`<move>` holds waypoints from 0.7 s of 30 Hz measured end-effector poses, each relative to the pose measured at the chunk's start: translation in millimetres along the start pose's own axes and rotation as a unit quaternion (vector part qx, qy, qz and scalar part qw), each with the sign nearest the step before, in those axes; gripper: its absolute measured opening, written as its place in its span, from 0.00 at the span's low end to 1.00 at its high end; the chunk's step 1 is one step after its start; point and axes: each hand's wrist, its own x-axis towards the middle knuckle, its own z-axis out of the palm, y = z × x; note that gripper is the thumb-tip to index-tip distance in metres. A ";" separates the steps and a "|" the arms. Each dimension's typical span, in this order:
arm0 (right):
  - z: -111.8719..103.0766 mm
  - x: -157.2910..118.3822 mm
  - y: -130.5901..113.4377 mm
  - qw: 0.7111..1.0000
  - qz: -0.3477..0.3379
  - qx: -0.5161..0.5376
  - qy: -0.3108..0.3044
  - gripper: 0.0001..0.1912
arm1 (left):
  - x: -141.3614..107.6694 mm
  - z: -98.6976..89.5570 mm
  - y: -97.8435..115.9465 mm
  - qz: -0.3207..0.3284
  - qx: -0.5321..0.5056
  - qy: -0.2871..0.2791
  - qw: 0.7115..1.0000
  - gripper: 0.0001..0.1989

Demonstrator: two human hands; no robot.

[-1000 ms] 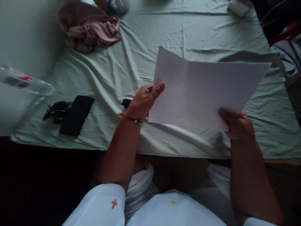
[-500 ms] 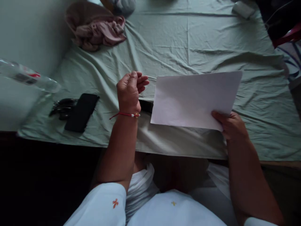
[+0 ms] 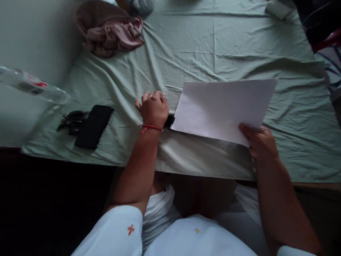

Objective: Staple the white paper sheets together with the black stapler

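Note:
My right hand [image 3: 262,142] grips a blank white sheet of paper [image 3: 223,106] at its lower right corner, thumb on top. The sheet is held at a slight tilt over the cloth. My left hand [image 3: 154,108], a red string bracelet at its wrist, is palm down to the left of the sheet, apart from it. Its fingers are bent and a little spread, and nothing shows in them; the fingertips are partly hidden. Between this hand and the sheet's left edge a black object [image 3: 169,121] peeks out, mostly covered, its kind unclear.
A pale green cloth [image 3: 186,53] with wrinkles covers the table. At the left lie a black phone [image 3: 94,127], dark keys or glasses [image 3: 73,121] and a clear plastic bottle [image 3: 34,85]. A crumpled pink cloth [image 3: 114,35] is at the back left, a small white object [image 3: 278,10] at the back right.
My left hand has turned from palm facing inward to palm down and shifted slightly right and nearer me. The sheet's left end has risen and swung a little away; my right hand keeps its grip.

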 end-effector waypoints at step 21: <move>-1.4 5.3 5.5 1.000 -0.008 -0.002 -0.001 0.22 | -6.5 14.3 -18.9 0.062 -0.019 -0.061 0.996 0.19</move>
